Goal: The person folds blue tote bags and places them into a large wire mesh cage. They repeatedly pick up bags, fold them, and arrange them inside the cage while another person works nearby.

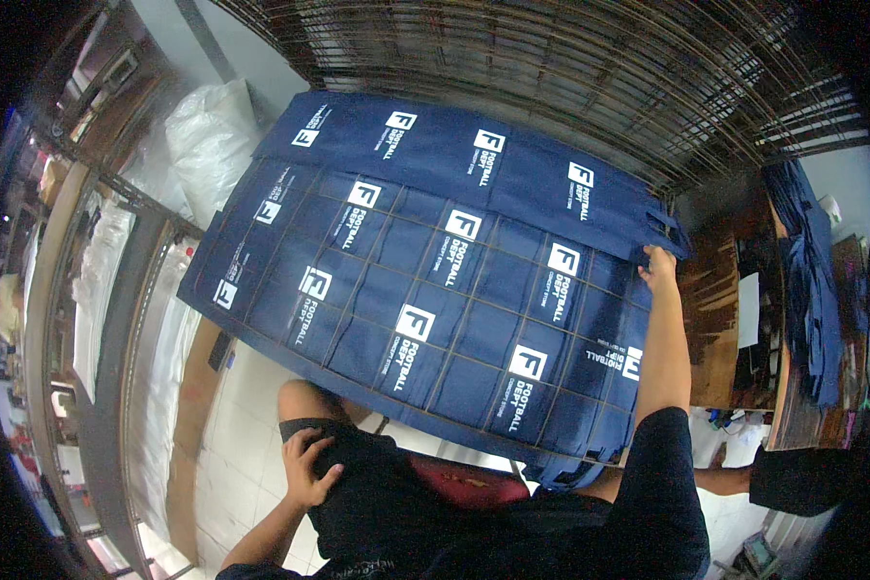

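Observation:
Navy blue fabric pieces with white prints lie spread in front of me on a wire drying rack. Over the nearer pieces runs a wire grid, while the far row lies on top of it. At the far row's right end, my right hand is closed on the edge of a navy fabric piece, beside strap-like loops. My left hand rests on my left thigh, its fingers spread and holding nothing.
More wire racks rise tilted behind the fabric. Plastic-wrapped bundles stand at the far left, near metal shelving. On the right, navy fabric hangs over a wooden surface. White floor tiles show at lower left.

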{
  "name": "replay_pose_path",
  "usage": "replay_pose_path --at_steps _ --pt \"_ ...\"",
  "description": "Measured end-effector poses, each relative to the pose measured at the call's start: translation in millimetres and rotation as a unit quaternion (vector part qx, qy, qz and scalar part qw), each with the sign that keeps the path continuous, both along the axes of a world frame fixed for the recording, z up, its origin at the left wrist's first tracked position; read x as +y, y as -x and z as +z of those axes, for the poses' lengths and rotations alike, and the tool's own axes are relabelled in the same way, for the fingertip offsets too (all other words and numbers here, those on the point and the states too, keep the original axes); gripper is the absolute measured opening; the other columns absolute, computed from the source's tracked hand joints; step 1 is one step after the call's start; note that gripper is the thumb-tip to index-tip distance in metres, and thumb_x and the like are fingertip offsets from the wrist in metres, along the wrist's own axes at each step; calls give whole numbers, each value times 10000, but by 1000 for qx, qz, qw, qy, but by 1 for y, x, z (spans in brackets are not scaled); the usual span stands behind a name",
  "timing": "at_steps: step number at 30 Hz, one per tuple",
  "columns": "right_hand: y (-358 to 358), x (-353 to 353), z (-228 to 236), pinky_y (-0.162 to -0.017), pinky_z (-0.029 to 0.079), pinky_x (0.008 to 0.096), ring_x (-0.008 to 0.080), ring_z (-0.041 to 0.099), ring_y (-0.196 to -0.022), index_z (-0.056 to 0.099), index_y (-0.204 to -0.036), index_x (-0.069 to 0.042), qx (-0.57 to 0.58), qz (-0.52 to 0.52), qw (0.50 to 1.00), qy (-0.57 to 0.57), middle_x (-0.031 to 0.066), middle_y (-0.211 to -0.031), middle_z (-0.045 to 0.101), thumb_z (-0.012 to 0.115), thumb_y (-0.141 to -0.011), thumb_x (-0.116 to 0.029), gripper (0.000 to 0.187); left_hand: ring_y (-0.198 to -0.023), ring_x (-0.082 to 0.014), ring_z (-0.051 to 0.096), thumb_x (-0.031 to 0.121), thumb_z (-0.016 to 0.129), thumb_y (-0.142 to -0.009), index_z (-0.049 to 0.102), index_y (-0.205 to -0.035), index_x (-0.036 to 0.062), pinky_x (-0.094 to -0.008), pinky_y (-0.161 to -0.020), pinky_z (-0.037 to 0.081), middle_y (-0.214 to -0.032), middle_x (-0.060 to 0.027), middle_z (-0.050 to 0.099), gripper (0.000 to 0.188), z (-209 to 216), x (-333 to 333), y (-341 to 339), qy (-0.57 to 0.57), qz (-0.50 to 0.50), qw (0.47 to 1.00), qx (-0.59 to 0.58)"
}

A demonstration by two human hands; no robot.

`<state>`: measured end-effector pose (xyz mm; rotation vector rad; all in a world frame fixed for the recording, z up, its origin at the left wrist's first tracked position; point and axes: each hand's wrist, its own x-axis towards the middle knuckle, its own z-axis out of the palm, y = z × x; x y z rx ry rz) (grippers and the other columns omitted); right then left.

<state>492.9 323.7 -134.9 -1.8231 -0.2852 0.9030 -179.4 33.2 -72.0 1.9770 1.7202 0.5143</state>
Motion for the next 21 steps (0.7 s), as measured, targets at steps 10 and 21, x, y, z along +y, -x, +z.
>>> replay_pose_path --at_steps 10,21 --pt "42 -3 14 -612 545 360 308 535 -995 195 -1400 -62 -4 -58 994 -90 186 -1273 415 579 -745 64 770 -1079 -344 453 407 667 -702 626 -1047 68 -460 -951 288 -1106 -177 516 486 -12 -12 6 -25 10 1000 1" --pt "30 -6 -6 -597 608 334 284 617 -898 352 -1199 84 -71 -99 990 -76 178 -1194 479 563 -816 -40 454 -1131 -343 410 398 630 -755 604 -1094 41 -460 -983 273 -1173 -180 477 494 -23 -12 5 5 2 999 -33"
